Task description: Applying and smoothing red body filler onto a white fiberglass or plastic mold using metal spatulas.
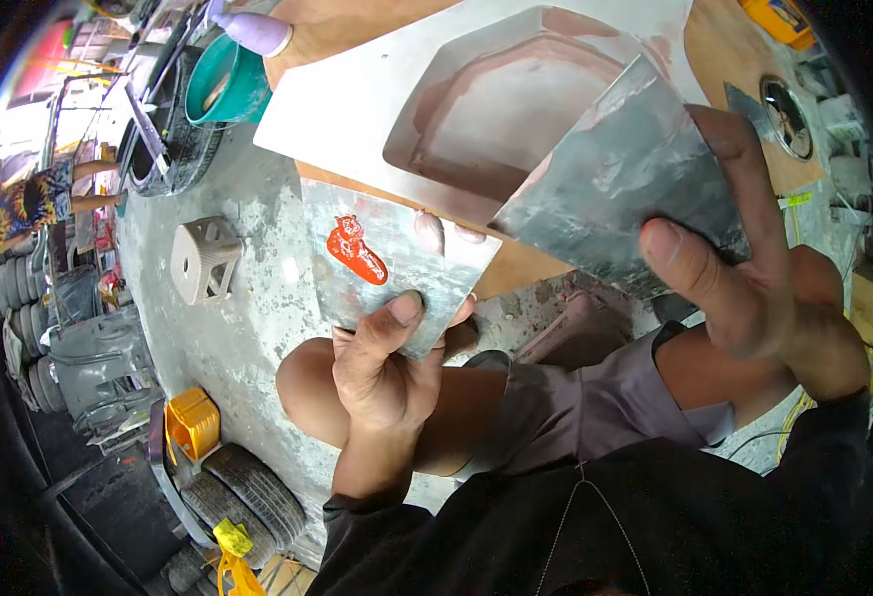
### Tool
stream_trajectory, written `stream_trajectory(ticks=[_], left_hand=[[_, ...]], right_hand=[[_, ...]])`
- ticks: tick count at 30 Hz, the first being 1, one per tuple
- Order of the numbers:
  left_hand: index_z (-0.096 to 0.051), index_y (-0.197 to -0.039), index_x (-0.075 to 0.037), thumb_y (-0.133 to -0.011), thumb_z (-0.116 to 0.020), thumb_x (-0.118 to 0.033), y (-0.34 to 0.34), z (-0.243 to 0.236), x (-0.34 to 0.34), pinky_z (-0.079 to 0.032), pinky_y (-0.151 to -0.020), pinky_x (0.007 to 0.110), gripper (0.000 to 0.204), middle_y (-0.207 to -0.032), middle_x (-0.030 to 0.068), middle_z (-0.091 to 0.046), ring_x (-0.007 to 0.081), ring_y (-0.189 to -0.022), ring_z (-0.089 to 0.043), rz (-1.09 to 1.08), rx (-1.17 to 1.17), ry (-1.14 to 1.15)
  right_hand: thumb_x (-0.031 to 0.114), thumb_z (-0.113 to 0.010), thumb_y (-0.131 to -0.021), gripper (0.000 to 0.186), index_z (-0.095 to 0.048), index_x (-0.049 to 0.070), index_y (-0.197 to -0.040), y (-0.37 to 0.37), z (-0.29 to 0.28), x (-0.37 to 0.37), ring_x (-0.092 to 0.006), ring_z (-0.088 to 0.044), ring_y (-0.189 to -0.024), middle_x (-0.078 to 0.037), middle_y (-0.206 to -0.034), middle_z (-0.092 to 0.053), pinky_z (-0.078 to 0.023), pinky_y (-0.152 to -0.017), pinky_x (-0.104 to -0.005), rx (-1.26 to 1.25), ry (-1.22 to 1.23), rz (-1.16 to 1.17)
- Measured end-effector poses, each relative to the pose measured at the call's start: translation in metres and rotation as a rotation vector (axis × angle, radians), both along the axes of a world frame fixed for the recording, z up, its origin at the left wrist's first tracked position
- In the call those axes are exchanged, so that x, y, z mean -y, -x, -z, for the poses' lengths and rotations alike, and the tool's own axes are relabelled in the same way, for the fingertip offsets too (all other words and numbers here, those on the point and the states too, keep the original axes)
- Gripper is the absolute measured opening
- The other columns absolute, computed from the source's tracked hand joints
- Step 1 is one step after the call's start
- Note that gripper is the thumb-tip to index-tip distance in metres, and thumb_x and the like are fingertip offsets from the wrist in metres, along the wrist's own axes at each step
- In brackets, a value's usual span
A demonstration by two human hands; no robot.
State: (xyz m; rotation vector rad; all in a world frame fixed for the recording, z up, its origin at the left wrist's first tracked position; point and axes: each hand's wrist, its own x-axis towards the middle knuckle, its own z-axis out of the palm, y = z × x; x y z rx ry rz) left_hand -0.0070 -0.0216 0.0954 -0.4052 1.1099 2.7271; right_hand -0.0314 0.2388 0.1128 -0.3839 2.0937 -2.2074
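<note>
My left hand (382,372) is closed on a thin, grey metal plate (357,318), thumb on its face and fingertips showing at the edges. A glossy orange-red dab of paste (359,253) lies on that plate. In my right hand (725,283) I grip a second thin metal sheet (625,164), smeared grey, thumb on its front and index finger along its far edge. The two sheets are close together near the middle. Beyond them lies a white panel (347,114) with a recessed, angular hollow smeared with pinkish-brown filler. The right sheet hides part of the hollow.
Under the panel is a brown board (734,55). A round can (786,119) stands at right. On the left are a teal bucket (248,74), a purple-white bottle (258,35), a beige stool (203,260), a yellow container (193,422) and tyres (248,487). Another person (39,204) is far left.
</note>
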Motion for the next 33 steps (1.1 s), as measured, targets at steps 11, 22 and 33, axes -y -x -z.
stream_trajectory(ticks=[11,22,33], left_hand=[[-0.055,-0.121,0.009,-0.084,-0.055,0.007,-0.009,-0.002,0.009,-0.059,-0.09,0.047,0.037,-0.115,0.0207,-0.061,0.0343,-0.106,-0.063,0.008,-0.12,-0.095],[-0.032,-0.143,0.004,-0.087,-0.048,0.011,0.004,-0.005,0.054,-0.05,-0.1,0.049,0.058,-0.127,0.0139,-0.043,0.0241,-0.123,-0.047,-0.031,-0.288,-0.381],[-0.032,-0.124,0.002,-0.085,-0.05,0.016,0.005,-0.007,0.045,-0.052,-0.092,0.041,0.045,-0.113,0.0084,-0.04,0.0212,-0.112,-0.05,0.02,-0.135,-0.335]], right_hand=[[0.002,-0.069,-0.087,0.03,-0.064,-0.003,-0.116,-0.001,0.005,-0.007,-0.0308,-0.07,-0.092,-0.019,-0.11,-0.067,-0.057,-0.075,-0.0382,-0.304,-0.573,-0.419],[0.013,-0.078,-0.07,0.028,-0.069,0.02,-0.096,-0.021,0.013,-0.051,-0.0286,-0.063,-0.117,-0.009,-0.12,-0.068,-0.044,-0.106,-0.0541,-0.852,-1.199,-0.292],[0.023,-0.067,-0.078,0.019,-0.065,0.014,-0.094,-0.051,0.05,-0.041,-0.0253,-0.064,-0.107,-0.011,-0.108,-0.069,-0.048,-0.099,-0.0449,-0.902,-1.347,-0.364]])
